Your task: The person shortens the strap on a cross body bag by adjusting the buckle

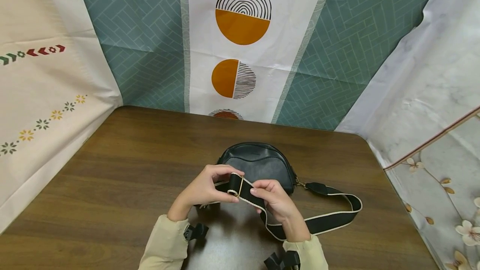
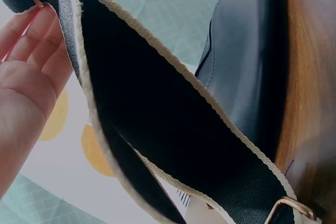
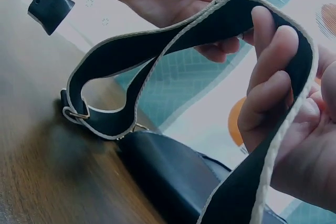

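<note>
A black handbag with a curved top sits on the table behind both hands. Its wide black strap has cream edging and runs from a metal clip at the bag's right side round to the hands. My left hand pinches the strap at a gold slide buckle, where the webbing makes a loop. My right hand grips the strap just right of that buckle, fingers curled round it in the right wrist view. Another gold buckle shows lower on the strap in the left wrist view.
The brown wooden table extends round the bag on all sides. Patterned cloth hangs behind it, with pale cloths at left and right. Black wrist mounts sit at both sleeves.
</note>
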Motion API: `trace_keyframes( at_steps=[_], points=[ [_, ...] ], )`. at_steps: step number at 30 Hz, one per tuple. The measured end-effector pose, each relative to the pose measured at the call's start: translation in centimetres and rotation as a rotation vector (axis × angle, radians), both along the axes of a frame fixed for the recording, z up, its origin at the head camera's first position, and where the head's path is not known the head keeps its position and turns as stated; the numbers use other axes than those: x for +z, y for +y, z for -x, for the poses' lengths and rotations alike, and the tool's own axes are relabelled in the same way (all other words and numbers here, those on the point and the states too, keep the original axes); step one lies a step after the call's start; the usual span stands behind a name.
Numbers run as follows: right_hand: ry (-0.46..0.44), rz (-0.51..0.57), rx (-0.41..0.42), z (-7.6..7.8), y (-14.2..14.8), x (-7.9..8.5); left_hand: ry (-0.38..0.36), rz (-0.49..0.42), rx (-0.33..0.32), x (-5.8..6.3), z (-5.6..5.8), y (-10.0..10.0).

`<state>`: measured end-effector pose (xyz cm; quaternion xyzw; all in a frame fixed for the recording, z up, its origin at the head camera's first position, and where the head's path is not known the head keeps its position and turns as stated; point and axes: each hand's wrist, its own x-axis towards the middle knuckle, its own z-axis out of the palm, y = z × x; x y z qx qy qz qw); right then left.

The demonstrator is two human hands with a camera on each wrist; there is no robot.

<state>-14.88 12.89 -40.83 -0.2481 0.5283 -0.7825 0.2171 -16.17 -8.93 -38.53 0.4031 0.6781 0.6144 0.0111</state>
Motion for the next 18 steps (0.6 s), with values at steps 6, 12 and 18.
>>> trace_keyframes(
  at_steps=[6,12,18],
  points=[
    [-0.003,-0.031,-0.059,0.0,-0.3,0.1,0.015,-0.006,-0.008,0.0,0.1,0.0],
    [-0.024,-0.033,-0.072,0.0,-0.5,0.3,-0.006,0.004,-0.002,0.4,-0.1,0.3],
    [-0.004,-0.017,-0.069,0.0,-0.7,0.4,0.015,0.001,-0.015,2.0,-0.9,0.5]
  ],
)
